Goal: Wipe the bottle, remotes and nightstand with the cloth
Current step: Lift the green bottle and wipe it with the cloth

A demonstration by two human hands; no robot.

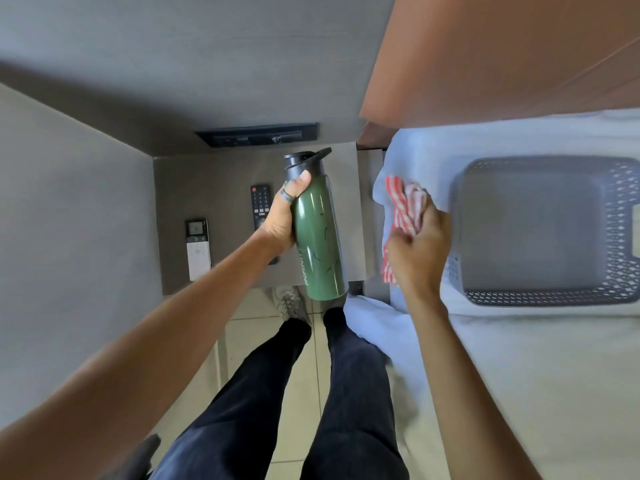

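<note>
Gripping the tall green metal bottle in my left hand, I lift it above the grey nightstand's right edge. My right hand clutches the red-and-white striped cloth; I should wrap it around the body and rub downward.

I've got the green bottle up off the nightstand, gripped at its neck, black flip cap pointing away, body tilted, pale lettering near its base. Below it, the grey nightstand top carries two remotes lying flat: a black remote partly hidden behind the holding hand, and a white remote with a dark screen, nearer the left edge. The red-and-white striped cloth is bunched up, off to the right.
</note>
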